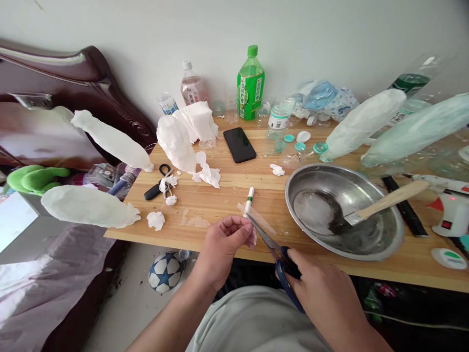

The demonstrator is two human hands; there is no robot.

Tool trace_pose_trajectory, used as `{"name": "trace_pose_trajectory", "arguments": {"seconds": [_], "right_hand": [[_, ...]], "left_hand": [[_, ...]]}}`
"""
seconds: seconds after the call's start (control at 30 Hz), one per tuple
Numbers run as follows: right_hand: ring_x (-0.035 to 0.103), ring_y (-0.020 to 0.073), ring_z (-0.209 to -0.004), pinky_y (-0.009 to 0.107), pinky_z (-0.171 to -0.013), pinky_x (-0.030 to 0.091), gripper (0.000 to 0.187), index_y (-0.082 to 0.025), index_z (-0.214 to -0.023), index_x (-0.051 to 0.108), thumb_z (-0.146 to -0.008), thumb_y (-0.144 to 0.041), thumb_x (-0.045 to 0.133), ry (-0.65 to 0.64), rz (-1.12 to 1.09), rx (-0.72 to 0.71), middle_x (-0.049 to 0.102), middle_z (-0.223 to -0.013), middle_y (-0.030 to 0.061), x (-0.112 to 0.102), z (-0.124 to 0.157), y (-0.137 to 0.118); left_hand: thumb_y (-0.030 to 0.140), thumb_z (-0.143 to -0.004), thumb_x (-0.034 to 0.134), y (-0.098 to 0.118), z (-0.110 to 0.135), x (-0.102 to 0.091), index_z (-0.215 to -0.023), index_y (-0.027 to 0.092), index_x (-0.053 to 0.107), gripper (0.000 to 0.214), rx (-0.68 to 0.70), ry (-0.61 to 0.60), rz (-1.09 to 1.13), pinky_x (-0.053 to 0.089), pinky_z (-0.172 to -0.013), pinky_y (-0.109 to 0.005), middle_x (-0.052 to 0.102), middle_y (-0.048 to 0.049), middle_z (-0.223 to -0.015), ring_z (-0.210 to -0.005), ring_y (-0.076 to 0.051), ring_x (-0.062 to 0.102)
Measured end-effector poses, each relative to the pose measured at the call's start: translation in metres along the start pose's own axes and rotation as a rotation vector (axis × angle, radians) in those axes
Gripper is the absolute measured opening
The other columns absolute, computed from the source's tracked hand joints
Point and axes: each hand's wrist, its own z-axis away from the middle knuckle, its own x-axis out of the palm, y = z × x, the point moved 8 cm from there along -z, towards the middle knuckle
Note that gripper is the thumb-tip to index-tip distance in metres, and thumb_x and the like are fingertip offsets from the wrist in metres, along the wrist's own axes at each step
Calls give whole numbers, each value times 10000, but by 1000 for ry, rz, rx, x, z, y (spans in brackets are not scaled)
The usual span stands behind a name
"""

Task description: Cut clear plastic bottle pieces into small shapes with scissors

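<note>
My left hand [224, 247] pinches a small clear plastic piece [256, 218] near the front edge of the wooden table [205, 195]. My right hand [322, 293] grips blue-handled scissors [273, 247], whose blades reach up to the plastic piece beside my left fingers. A white pen with a green band [249, 199] lies just beyond the piece. To the right sits a steel bowl [311, 181] with a wooden-handled brush [384, 201] resting in it.
Paper-covered bottles [110, 139] [86, 206] overhang the table's left edge; others [362, 124] lie at the right. A black phone [239, 144], green bottle [251, 85], tissue stack [198, 120], black scissors [157, 186], glue gun [452, 215] and tape [449, 257] are on the table. A ball [166, 272] lies on the floor.
</note>
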Motion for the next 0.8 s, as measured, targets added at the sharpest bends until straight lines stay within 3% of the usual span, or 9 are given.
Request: {"name": "trace_pose_trajectory", "arguments": {"seconds": [0.2, 0.37, 0.6, 0.8], "right_hand": [[590, 183, -443, 279, -454, 270, 317, -239, -726, 609, -923, -341, 382, 27, -36, 0, 612, -473, 11, -7, -3, -3], [599, 194, -445, 275, -451, 292, 238, -240, -754, 604, -898, -312, 430, 25, -72, -11, 600, -472, -3, -8, -7, -5], [686, 205, -625, 281, -524, 414, 52, -242, -841, 542, -881, -261, 513, -199, -216, -32, 695, -713, -6, 18, 0, -1], [657, 199, -762, 322, -691, 499, 77, -226, -947, 497, -943, -289, 451, -241, -386, -63, 624, -826, 20, 22, 11, -5]], "left_hand": [[332, -733, 769, 17, 6, -9, -734, 154, 662, 207, 85, 87, -215, 448, -625, -260, 625, -3, -620, -598, -124, 552], [340, -768, 733, 23, 10, -11, -733, 161, 641, 204, 102, 74, -253, 435, -617, -248, 595, 11, -631, -598, -115, 534], [322, -844, 676, 25, 12, -12, -768, 162, 628, 183, 137, 61, -187, 436, -644, -235, 615, 8, -670, -620, -103, 539], [321, -813, 703, 37, 16, -15, -780, 165, 661, 165, 163, 110, -257, 469, -643, -247, 653, -8, -674, -630, -124, 581]]}}
